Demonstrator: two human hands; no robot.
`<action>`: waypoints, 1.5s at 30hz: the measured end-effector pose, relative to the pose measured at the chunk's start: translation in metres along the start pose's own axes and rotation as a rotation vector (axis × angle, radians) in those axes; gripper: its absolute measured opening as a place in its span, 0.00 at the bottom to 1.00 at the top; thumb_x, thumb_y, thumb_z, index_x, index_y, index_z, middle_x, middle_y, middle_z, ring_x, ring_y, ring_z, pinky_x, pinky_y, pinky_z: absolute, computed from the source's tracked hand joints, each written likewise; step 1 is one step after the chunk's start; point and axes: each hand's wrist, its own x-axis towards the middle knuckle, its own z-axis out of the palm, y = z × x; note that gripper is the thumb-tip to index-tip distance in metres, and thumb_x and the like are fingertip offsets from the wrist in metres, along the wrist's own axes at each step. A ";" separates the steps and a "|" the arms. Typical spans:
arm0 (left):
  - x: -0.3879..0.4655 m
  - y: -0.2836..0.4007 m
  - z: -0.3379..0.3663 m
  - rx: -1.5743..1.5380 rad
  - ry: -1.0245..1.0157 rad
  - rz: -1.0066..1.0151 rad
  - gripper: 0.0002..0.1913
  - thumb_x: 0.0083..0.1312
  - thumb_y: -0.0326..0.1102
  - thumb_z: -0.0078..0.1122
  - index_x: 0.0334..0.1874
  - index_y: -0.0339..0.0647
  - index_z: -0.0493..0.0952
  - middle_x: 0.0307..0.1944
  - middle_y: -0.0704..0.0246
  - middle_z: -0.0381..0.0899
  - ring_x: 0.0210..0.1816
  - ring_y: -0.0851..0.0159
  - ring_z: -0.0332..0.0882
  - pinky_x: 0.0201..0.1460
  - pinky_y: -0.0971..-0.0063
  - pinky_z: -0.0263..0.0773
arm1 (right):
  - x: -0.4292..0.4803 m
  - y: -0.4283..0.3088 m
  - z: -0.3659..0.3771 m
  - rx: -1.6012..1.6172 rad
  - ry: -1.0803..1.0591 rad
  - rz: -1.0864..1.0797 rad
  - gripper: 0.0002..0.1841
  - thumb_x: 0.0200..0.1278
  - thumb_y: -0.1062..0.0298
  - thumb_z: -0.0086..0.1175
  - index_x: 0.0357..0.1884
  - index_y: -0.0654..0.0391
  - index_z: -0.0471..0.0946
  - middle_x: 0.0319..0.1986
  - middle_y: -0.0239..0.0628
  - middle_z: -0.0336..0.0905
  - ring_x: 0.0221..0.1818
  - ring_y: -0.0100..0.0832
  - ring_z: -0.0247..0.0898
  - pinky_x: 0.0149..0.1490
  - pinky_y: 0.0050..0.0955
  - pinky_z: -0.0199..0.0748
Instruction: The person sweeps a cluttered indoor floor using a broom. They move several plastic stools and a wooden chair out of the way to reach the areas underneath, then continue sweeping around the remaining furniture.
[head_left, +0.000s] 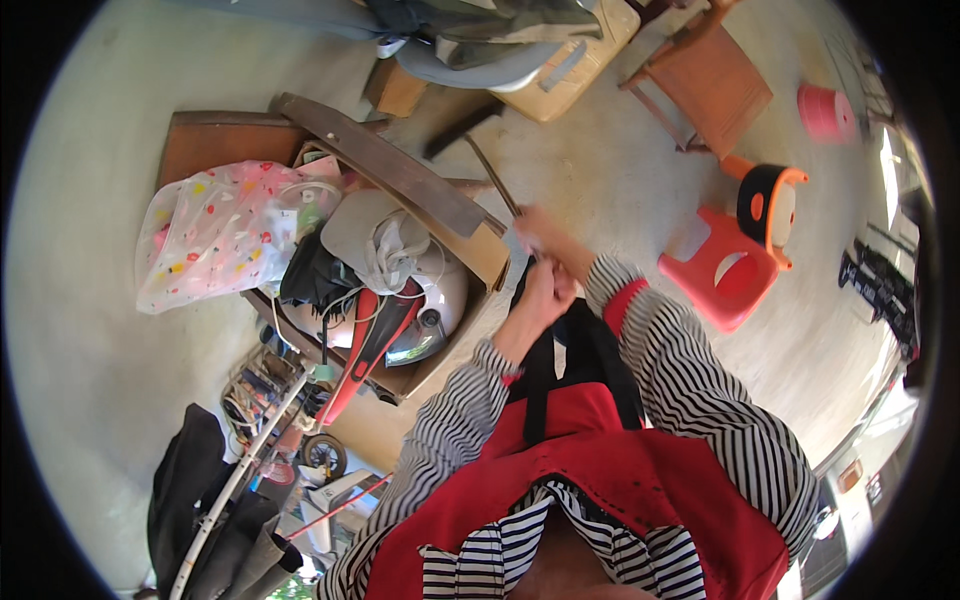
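Both my hands are together before my body, fingers curled. My right hand (553, 238) is closed on the handle of a broom (491, 174), whose thin stick slants up and left to a dark, blurred head (463, 130) near the floor. Just below it, my left hand (546, 294) is closed too, seemingly on the lower end of the same stick, though the fingers hide that part. To the left of my hands stands an open cardboard box (489, 261) with a helmet (442, 300), a bundle of pale straps (394, 251) and a red-black long-handled device (369, 337).
A brown wooden board (397, 161) lies across the box, beside a flower-printed plastic bag (217, 232). A brown chair (701, 86), a red plastic stool or seat (724, 277) and a pink bucket (825, 114) stand right. A tan case (574, 64) is ahead; umbrellas (240, 525) are lower left.
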 end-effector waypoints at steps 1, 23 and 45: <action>-0.015 -0.009 -0.005 0.028 0.084 -0.026 0.12 0.67 0.33 0.41 0.22 0.50 0.59 0.12 0.80 0.48 0.10 0.78 0.45 0.10 0.84 0.42 | -0.015 0.001 0.005 0.112 -0.017 -0.004 0.11 0.51 0.74 0.44 0.35 0.66 0.73 0.14 0.45 0.71 0.15 0.39 0.71 0.21 0.37 0.67; 0.050 0.061 0.054 0.298 0.292 0.292 0.05 0.61 0.26 0.36 0.30 0.46 0.62 0.13 0.73 0.57 0.11 0.71 0.56 0.10 0.76 0.50 | 0.082 -0.061 -0.025 0.985 -0.489 0.600 0.06 0.60 0.74 0.43 0.26 0.53 0.61 0.12 0.26 0.55 0.10 0.20 0.51 0.11 0.21 0.51; -0.037 -0.096 -0.014 0.342 0.193 -0.095 0.09 0.63 0.28 0.40 0.26 0.49 0.56 0.14 0.78 0.51 0.11 0.76 0.51 0.12 0.81 0.45 | -0.107 0.053 -0.017 0.650 -0.004 0.433 0.11 0.62 0.70 0.43 0.45 0.49 0.70 0.13 0.30 0.63 0.09 0.23 0.57 0.11 0.22 0.56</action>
